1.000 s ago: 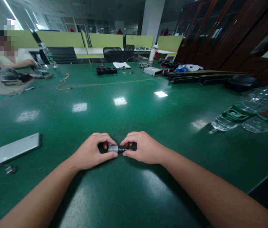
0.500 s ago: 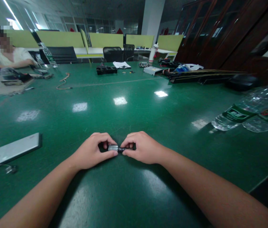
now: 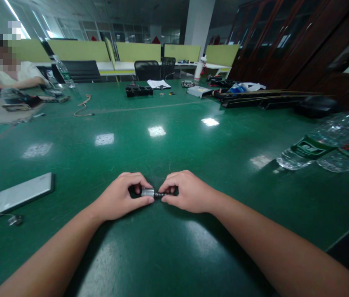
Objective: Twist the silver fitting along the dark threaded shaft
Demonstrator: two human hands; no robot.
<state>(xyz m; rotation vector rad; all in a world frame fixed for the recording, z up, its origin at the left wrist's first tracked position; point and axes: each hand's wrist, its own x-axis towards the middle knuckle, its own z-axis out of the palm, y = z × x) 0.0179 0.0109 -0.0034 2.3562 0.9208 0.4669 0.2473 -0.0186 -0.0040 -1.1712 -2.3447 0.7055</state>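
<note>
Low over the green table (image 3: 158, 247), my left hand (image 3: 118, 198) pinches a small silver cylinder (image 3: 148, 192) between thumb and fingers. A dark, ridged rod (image 3: 157, 195) extends from the cylinder's right end, roughly level. Closed on that rod is my right hand (image 3: 189, 193), with thumb and fingertips gripping it from the right. Part of the rod lies behind the right fingers, and the cylinder's left end is partly within my left hand. Whether the two pieces are joined or only touching, I cannot tell.
A grey power bank (image 3: 22, 194) with a white cable lies at left. Clear water bottles (image 3: 304, 150) stand at right. Farther back are a black tray (image 3: 139, 90), a silver box (image 3: 199, 91) and long black strips (image 3: 254, 100). Another person (image 3: 13, 78) sits at far left.
My right fingertips have shifted slightly to the right, showing a little more of the dark rod. My left hand and the cylinder have hardly moved.
</note>
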